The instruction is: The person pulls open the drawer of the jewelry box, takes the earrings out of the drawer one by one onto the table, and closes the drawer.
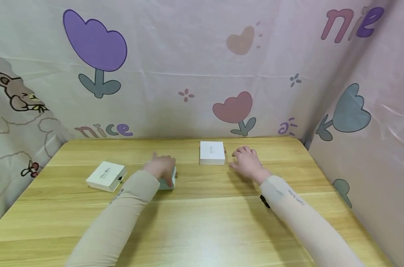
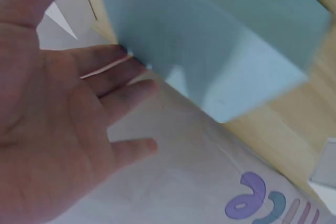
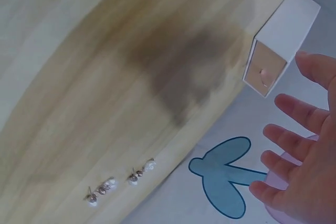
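My left hand (image 1: 160, 167) reaches over a light blue box (image 1: 166, 184), gripping it from above and covering most of it in the head view. In the left wrist view the fingertips meet the edge of the blue box (image 2: 210, 51), and the thumb extends toward its top side. To the right, my right hand (image 1: 248, 163) hovers with loosely spread fingers beside a white box (image 1: 212, 152) and holds nothing. The right wrist view shows that white box (image 3: 289, 27) end-on, with a beige drawer front and small pull tab, close to the thumb and index finger.
Another white box (image 1: 106, 176) with a dark tab lies at the left of the wooden table (image 1: 202, 222). Small pearl-like earrings (image 3: 102, 190) lie on the table near its back edge. Printed cloth (image 1: 175, 66) hangs behind and along both sides.
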A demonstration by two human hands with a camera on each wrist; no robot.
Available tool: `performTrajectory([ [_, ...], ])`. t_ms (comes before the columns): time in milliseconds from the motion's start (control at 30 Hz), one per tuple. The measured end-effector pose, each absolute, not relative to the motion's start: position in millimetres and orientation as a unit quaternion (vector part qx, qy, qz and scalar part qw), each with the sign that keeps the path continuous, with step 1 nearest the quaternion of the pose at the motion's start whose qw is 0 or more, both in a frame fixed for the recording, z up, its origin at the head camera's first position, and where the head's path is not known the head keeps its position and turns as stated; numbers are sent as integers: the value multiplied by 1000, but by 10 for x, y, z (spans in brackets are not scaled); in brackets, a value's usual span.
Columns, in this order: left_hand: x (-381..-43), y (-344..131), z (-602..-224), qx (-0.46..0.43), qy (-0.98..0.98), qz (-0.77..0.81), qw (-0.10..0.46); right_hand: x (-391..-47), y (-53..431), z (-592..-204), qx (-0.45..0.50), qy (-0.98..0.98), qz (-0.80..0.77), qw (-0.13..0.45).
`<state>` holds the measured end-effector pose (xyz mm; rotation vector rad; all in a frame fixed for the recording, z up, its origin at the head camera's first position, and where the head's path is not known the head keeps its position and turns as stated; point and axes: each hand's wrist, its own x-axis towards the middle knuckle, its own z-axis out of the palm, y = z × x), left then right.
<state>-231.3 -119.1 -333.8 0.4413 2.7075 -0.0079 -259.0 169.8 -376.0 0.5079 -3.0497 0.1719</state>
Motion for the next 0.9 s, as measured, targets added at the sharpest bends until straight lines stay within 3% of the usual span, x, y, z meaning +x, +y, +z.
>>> performTrajectory([
  [533,-2366,-956,-3621,208,960,85,166,-2569,1688,-3840,169,-984,62,13],
  [900,-2321,-1426,-3882,229,961,99,121,-2521,1815,-3803,160,-985,64,25],
])
